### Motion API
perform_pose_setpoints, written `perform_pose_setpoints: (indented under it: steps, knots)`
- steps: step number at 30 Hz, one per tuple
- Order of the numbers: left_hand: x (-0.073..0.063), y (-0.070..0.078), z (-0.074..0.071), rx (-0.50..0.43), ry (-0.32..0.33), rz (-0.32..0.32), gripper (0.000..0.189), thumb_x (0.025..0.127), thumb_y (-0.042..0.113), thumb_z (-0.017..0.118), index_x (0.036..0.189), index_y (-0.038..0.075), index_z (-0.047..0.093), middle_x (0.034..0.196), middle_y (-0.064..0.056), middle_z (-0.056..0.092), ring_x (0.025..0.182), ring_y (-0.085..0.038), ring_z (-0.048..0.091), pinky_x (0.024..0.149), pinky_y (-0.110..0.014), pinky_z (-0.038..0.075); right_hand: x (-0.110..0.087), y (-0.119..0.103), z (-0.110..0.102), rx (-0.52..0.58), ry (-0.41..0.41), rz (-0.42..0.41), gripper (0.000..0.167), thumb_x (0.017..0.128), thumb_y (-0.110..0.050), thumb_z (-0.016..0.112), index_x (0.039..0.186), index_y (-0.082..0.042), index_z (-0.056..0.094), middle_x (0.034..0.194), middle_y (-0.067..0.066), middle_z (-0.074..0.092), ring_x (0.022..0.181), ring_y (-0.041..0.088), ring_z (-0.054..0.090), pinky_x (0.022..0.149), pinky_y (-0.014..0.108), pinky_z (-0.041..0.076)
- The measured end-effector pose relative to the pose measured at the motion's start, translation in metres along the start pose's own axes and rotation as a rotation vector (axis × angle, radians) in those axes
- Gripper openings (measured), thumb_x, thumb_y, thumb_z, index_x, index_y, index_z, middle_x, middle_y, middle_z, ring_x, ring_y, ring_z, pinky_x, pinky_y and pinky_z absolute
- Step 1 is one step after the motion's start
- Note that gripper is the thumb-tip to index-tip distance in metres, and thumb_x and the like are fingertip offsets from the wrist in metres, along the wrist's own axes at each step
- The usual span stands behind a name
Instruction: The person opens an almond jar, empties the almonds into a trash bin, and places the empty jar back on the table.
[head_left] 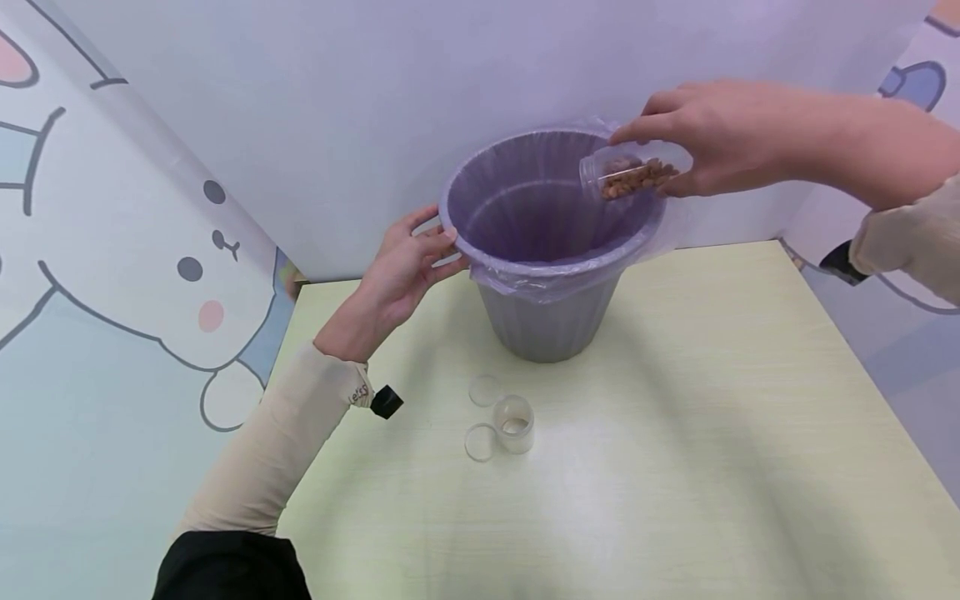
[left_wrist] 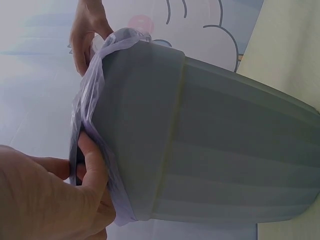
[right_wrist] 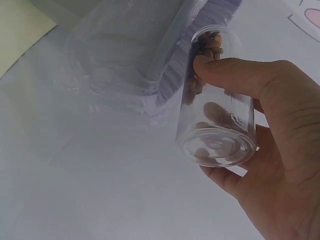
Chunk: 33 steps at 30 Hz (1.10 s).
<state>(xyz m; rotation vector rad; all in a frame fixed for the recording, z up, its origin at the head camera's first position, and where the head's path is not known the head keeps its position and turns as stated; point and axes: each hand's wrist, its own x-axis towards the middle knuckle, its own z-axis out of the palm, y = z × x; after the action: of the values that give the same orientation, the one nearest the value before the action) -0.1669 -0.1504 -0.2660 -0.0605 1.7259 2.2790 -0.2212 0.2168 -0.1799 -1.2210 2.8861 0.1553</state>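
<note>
A grey bin (head_left: 551, 321) stands upright on the table, lined with a thin purple bag (head_left: 525, 208) folded over its rim. My left hand (head_left: 405, 271) grips the rim on the left side; the left wrist view shows fingers (left_wrist: 95, 165) along the outside of the lined edge. Above the right part of the opening, my right hand (head_left: 738, 137) holds a clear plastic jar (right_wrist: 217, 115) between thumb and fingers. The jar lies nearly sideways, its mouth toward the bin. Small brown pieces (head_left: 633, 178) lie along its lower wall. The bin's bottom is hidden.
In front of the bin, a second clear jar (head_left: 514, 425) stands on the pale table (head_left: 675, 467). Beside it lie a clear disc (head_left: 484, 390) and a clear ring-like lid (head_left: 480, 442). A white wall (head_left: 337, 108) rises behind the bin.
</note>
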Motion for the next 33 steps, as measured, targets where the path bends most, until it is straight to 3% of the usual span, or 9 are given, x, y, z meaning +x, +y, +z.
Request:
perform_pose_setpoints:
  steps: [16, 33]
  knots:
    - [-0.0003, 0.0001, -0.0002, -0.006, -0.004, 0.002, 0.059, 0.104, -0.002, 0.056, 0.158, 0.009, 0.037, 0.121, -0.007, 0.067, 0.097, -0.017, 0.069, 0.088, -0.029, 0.064, -0.0001, -0.0025, -0.0011, -0.023, -0.022, 0.009, 0.077, 0.087, -0.012, 0.079, 0.157, -0.009, 0.045, 0.145, 0.03, 0.05, 0.131, 0.055, 0.047, 0.109, 0.076, 0.037]
    - [-0.0005, 0.0006, 0.0002, 0.0, -0.012, 0.007, 0.058, 0.104, -0.002, 0.055, 0.158, 0.009, 0.037, 0.125, -0.008, 0.067, 0.097, -0.016, 0.07, 0.089, -0.03, 0.064, -0.0008, -0.0016, 0.0022, -0.043, 0.021, -0.013, 0.077, 0.084, -0.012, 0.081, 0.154, -0.008, 0.048, 0.144, 0.03, 0.052, 0.133, 0.053, 0.046, 0.109, 0.077, 0.034]
